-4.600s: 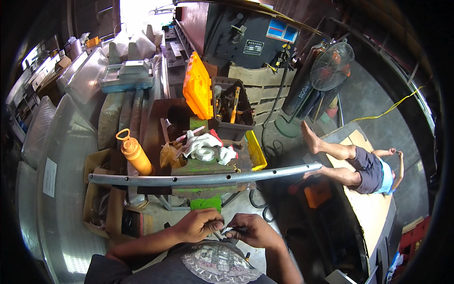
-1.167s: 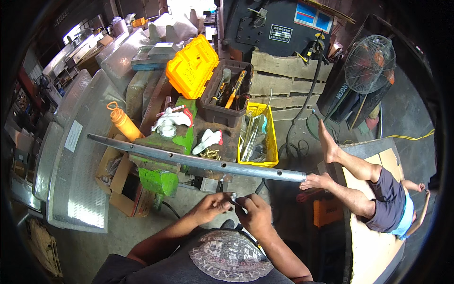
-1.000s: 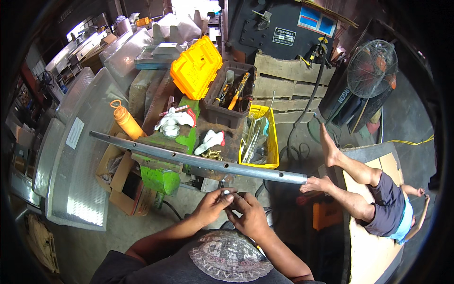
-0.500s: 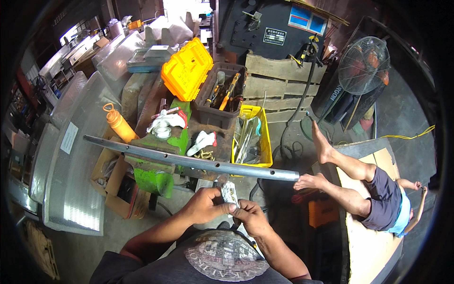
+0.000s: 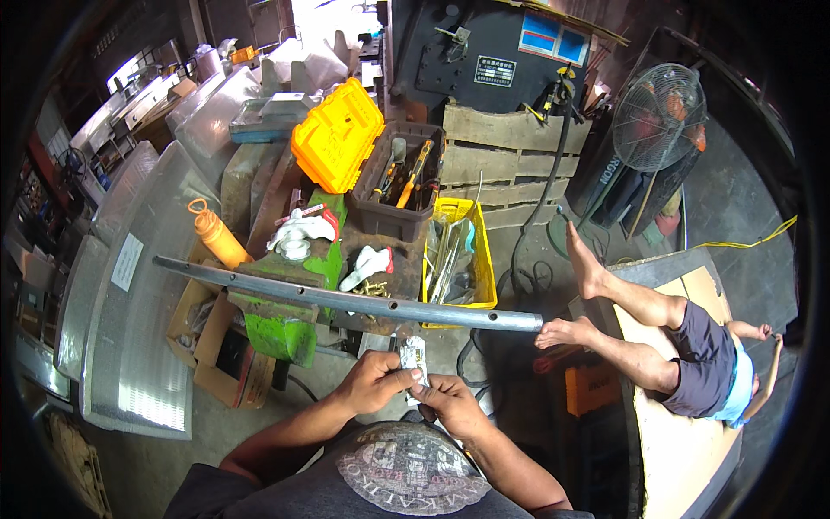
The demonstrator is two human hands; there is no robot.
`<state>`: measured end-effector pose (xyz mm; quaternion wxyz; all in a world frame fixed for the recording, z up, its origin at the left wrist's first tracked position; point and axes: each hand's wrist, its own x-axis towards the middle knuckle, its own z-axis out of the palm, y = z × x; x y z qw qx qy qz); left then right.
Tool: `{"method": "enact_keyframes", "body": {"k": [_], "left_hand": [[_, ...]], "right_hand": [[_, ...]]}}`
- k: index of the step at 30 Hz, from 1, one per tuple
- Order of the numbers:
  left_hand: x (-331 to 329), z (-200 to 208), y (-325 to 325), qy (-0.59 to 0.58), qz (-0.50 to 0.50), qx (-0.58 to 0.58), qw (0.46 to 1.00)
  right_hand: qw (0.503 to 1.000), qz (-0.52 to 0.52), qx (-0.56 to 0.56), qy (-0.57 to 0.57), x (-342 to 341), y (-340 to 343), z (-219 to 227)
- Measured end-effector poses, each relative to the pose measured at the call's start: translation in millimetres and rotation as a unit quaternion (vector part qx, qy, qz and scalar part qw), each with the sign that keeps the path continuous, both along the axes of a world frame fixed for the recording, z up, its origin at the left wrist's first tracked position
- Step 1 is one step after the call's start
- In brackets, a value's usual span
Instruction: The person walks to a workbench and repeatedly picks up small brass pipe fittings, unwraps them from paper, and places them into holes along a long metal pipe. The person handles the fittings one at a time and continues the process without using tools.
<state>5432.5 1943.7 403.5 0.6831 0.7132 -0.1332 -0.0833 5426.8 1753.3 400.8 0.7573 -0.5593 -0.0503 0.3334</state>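
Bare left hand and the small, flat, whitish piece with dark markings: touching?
Touching. The head view shows it: the left hand has its thumb lying across the face of the whitish piece.

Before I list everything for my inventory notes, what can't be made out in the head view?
All in the head view:
- White packet: lower part partly covered by the left hand and right hand.
- Brass-coloured pieces: too small and piled to count.
- Dark toolbox: floor hidden by tools and shadow.
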Motion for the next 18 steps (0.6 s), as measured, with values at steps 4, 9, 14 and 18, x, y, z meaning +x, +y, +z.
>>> {"method": "enact_keyframes", "body": {"k": [4, 9, 14, 18], "left_hand": [[-11, 4, 5, 0.037, -0.015, 0.018, 0.999], [-16, 1, 7, 0.081, -0.085, -0.057, 0.991], [-13, 15, 5, 0.059, -0.113, -0.024, 0.992], [-16, -5, 4, 0.003, -0.064, 0.02, 0.998]], "right_hand": [[0.989, 0.063, -0.089, -0.099, 10, -14, 16], [0.991, 0.063, -0.05, -0.11, 10, -20, 18], [0.992, 0.089, 0.005, -0.088, 7, -17, 11], [0.988, 0.119, -0.034, -0.096, 3, -14, 23]]}}
